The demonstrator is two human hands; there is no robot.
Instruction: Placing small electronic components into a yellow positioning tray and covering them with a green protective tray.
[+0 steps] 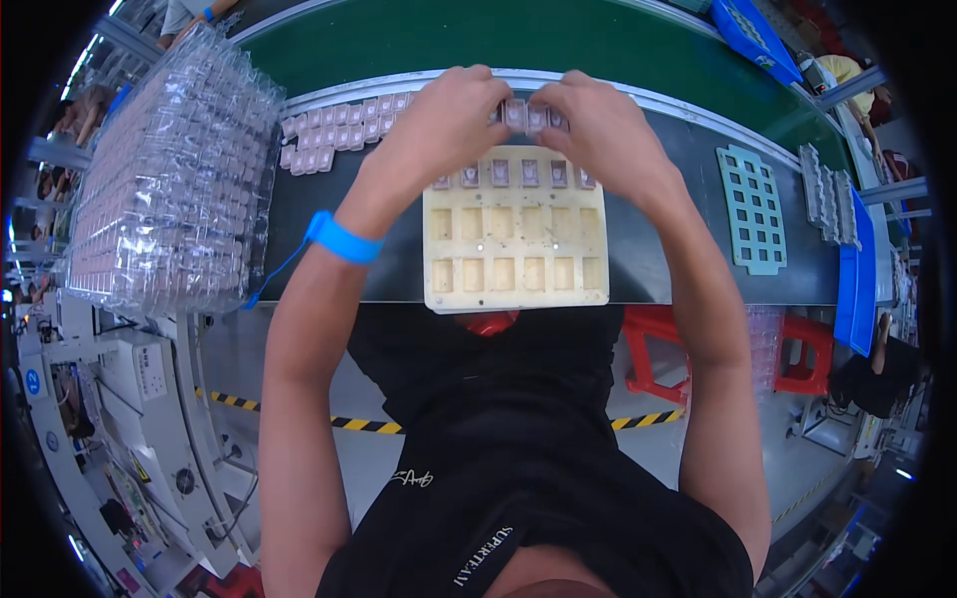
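My left hand and my right hand pinch the two ends of a short row of small clear-pinkish square pieces. They hold it just beyond the far edge of a cream tray. Similar pieces sit in the tray's far row of pockets; its middle and near rows have bare pockets. To the left of my left hand, more of these pieces lie in rows on the dark table. My fingers partly cover the held pieces, and their exact kind is unclear.
A tall stack of clear plastic trays stands at the left. On the right lie a pale green plate with square holes and grey moulded strips. A green conveyor belt runs along the far side. A blue bin hangs at the right edge.
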